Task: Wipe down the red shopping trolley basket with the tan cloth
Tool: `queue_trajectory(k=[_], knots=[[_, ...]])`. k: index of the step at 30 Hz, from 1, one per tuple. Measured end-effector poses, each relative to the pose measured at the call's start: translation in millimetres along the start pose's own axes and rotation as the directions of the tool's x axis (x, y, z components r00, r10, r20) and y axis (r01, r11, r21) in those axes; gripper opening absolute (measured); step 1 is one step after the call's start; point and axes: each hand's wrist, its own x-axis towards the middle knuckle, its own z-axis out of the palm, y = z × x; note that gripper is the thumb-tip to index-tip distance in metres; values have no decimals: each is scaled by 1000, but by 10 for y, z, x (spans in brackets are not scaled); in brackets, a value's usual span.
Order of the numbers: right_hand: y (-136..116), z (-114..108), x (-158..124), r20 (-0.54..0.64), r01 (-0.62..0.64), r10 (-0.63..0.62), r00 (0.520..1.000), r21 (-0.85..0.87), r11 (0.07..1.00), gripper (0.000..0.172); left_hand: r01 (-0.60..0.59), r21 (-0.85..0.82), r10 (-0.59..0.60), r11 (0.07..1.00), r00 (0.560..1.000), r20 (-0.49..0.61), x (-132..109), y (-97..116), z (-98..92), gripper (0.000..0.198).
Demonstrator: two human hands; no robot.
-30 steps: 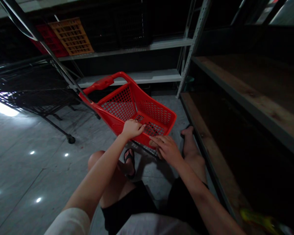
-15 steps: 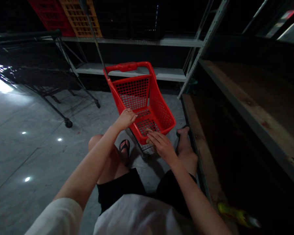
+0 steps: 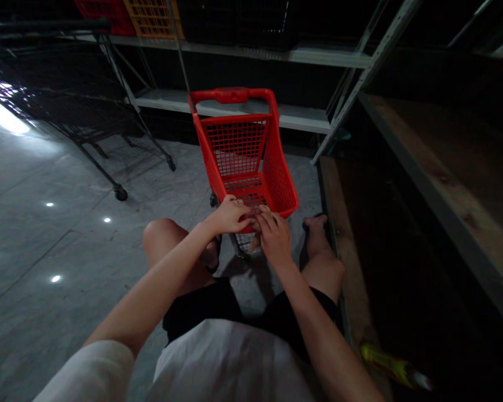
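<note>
A small red plastic shopping cart (image 3: pixel 245 156) stands on the floor in front of me, its handle at the far end. My left hand (image 3: pixel 230 216) is curled over the near rim of the basket. My right hand (image 3: pixel 274 237) sits right beside it at the same rim, fingers bent against the front edge with a small pale thing at the fingertips that I cannot make out. My bare knees and a sandalled foot (image 3: pixel 213 254) lie under the cart's front.
Metal shelving (image 3: pixel 276 56) runs along the back wall with red and orange crates (image 3: pixel 151 14) on top. Dark wooden shelves (image 3: pixel 436 167) are on the right. A black wire cart (image 3: pixel 67 111) stands at the left. A yellow-green packet (image 3: pixel 392 365) lies on the low right shelf.
The red cart has turned straight toward me and come closer. My left hand slid along the rim toward my right hand, and both now meet at the front edge.
</note>
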Motion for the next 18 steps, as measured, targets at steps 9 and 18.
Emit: queue_trajectory(k=[9, 18], knots=[[-26, 38, 376, 70, -56, 61, 996, -65, 996, 35, 36, -57, -35, 998, 999, 21, 266, -378, -78, 40], [280, -282, 234, 260, 46, -25, 965, -76, 996, 47, -7, -124, 2, 992, 999, -43, 265, -552, -93, 57]])
